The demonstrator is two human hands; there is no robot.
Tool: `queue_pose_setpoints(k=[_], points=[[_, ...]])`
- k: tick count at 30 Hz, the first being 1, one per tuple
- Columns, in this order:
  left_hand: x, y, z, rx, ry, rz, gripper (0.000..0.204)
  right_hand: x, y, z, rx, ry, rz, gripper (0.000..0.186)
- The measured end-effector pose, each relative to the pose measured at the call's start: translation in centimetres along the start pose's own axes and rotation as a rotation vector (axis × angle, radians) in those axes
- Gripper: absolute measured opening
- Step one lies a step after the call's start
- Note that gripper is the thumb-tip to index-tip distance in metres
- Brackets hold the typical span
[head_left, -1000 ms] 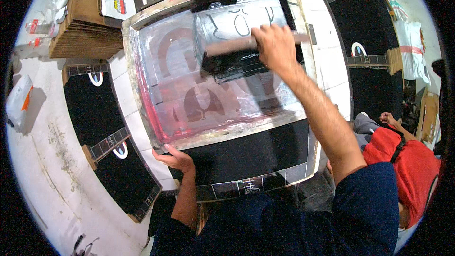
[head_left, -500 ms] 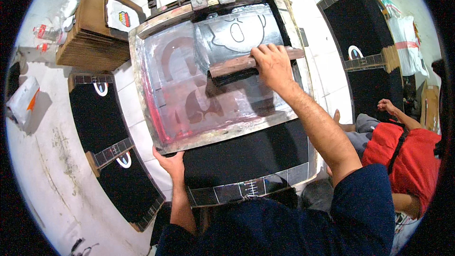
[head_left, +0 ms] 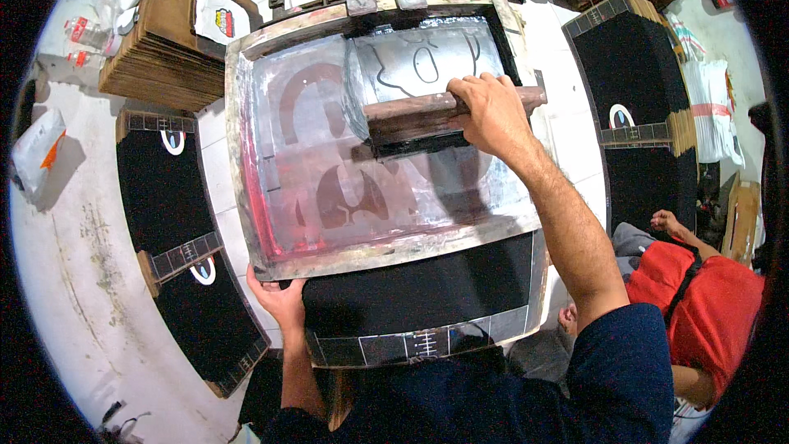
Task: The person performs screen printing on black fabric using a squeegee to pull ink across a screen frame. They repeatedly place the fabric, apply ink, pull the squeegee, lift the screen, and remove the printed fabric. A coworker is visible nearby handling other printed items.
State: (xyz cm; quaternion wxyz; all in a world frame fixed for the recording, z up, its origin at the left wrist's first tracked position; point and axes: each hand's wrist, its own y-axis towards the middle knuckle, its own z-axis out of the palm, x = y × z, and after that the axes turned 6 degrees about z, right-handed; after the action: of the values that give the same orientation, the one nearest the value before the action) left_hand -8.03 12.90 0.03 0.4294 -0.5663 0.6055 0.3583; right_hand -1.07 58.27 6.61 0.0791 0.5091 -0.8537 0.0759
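From here, the right hand (head_left: 493, 115) grasps a brown, bar-shaped squeegee (head_left: 411, 113), black along its underside, right of the upper centre. Below it lies a translucent grey mesh (head_left: 283, 168), pink-stained at left, within a pale, paint-marked frame (head_left: 394, 253). The left hand (head_left: 278, 302), lower left, cups the frame's corner; finger closure cannot be determined.

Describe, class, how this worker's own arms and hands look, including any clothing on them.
The worker wears a dark navy-blue fabric top with short, plain sleeves ending near the elbows. Below them, the forearms are uncovered. The left hand and right hand are ungloved, and no watch or wristband shows at either wrist.
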Motion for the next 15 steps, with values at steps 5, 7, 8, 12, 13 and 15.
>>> queue_pose_setpoints(k=[5, 7, 8, 12, 13, 15], points=[[-0.4, 0.1, 0.0, -0.004, -0.008, -0.043, 0.102, -2.5, 9.4, 0.8, -0.135, -0.072, -0.082, 0.040], [-0.3, 0.1, 0.0, -0.014, -0.010, -0.026, 0.101, -3.3, 15.1, 0.7, -0.154, -0.080, -0.077, 0.047], [-0.3, 0.1, 0.0, -0.018, 0.002, -0.024, 0.101, -3.7, 17.3, 0.6, -0.169, -0.127, -0.084, 0.048], [-0.1, 0.0, -0.1, -0.061, 0.209, -0.030, 0.099, -4.2, 19.9, 1.7, -0.237, -0.117, -0.027, 0.043], [-0.1, 0.0, -0.1, -0.040, 0.163, -0.004, 0.099, -4.1, 18.6, 2.1, -0.245, -0.091, -0.027, 0.042], [-0.2, 0.0, -0.2, -0.044, 0.134, 0.026, 0.099, -3.4, 15.0, 2.6, -0.314, 0.026, -0.015, 0.036]])
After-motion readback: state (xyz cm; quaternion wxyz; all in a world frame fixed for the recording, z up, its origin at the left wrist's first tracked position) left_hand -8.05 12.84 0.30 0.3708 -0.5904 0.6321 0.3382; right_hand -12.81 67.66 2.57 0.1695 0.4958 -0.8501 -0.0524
